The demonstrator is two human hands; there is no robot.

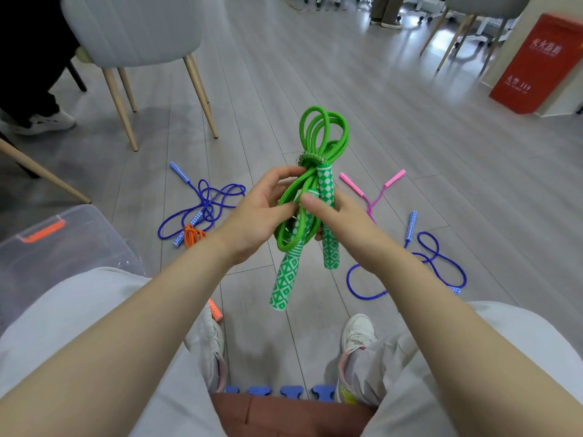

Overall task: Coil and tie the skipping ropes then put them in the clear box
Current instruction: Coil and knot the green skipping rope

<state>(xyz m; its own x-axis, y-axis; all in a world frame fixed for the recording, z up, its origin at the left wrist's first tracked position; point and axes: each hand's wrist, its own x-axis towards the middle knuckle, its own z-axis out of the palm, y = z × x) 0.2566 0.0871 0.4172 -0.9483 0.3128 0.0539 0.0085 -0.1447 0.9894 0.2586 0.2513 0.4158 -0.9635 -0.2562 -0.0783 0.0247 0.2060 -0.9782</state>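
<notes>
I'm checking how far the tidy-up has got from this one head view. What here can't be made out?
- Green rope: whether its tie is finished; left hand and right hand cover the middle.
- Clear box: contents unreadable; cut off by the left edge, a knee covers its near side.
- Orange rope: mostly behind the left forearm.

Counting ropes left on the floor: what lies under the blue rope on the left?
Under the blue rope an orange rope pokes out by one blue handle. How far it runs beneath is hidden by my left hand.
</notes>
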